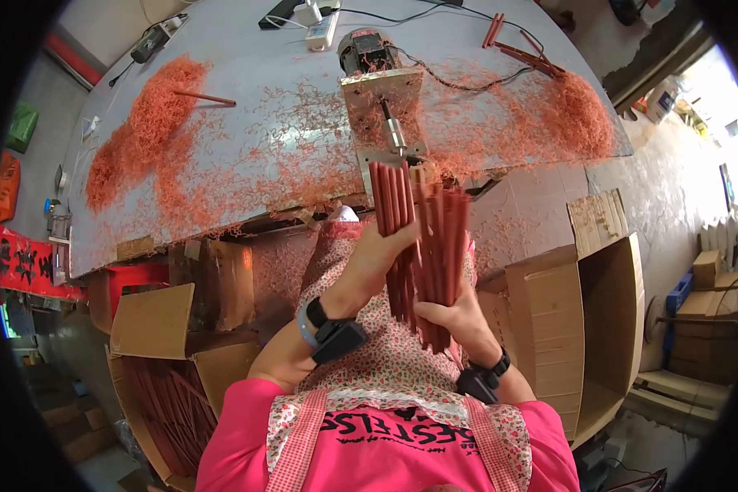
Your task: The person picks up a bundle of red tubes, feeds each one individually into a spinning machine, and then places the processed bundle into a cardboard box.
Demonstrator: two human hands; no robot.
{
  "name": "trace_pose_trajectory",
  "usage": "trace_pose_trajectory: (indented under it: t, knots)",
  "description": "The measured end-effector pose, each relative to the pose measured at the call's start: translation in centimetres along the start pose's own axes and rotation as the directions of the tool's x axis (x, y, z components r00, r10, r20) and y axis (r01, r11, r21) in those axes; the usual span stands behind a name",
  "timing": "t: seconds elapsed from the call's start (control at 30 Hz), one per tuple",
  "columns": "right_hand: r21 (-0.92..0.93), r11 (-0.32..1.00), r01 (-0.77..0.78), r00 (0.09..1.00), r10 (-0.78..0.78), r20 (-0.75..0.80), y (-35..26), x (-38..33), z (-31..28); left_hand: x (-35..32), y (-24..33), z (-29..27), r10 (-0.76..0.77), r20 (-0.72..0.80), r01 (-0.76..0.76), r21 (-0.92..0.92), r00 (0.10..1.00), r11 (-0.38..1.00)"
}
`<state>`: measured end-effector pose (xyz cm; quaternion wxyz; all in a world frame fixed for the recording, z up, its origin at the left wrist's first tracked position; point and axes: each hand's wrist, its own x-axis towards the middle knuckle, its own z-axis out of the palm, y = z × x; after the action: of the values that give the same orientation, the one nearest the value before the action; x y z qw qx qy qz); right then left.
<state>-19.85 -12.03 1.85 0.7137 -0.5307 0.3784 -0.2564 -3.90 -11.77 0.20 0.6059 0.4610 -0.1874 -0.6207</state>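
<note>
Left hand [385, 256] and right hand [457, 316], each clamped around red sticks [444, 246], by the table's [258, 61] near edge; level ends and parallel, firm holds should limit slipping.

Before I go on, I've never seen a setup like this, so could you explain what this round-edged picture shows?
It comes from a wide fisheye camera worn on someone's head, looking down, so straight edges bend. There's no robot: the wearer's own bare left hand and bare right hand hold bundled, slim, reddish-brown sticks. Beyond them, a pale grey table carries heaps of curly orange shavings and a dark motor behind a silvery metal spindle. At lower left, an open brown cardboard box holds more reddish-brown sticks.
</note>
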Motion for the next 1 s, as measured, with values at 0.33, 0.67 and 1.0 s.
trace_pose_trajectory:
  t: [0.33,0.67,1.0]
  knots:
    - [0.189,0.974,-0.128,0.992,0.125,0.027,-0.3,1.1,-1.5,1.5,-0.1,0.1,0.005,0.017,-0.004,-0.018,1.0,1.0]
    - [0.157,0.983,-0.097,0.993,0.106,-0.053,0.0,-0.8,-0.6,0.0,-0.3,0.2,-0.043,0.004,0.043,0.058,0.999,0.997]
    - [0.223,0.963,-0.152,0.988,0.14,0.069,0.1,0.9,-1.5,1.5,0.5,-0.9,-0.111,0.072,0.109,0.031,0.991,0.994]
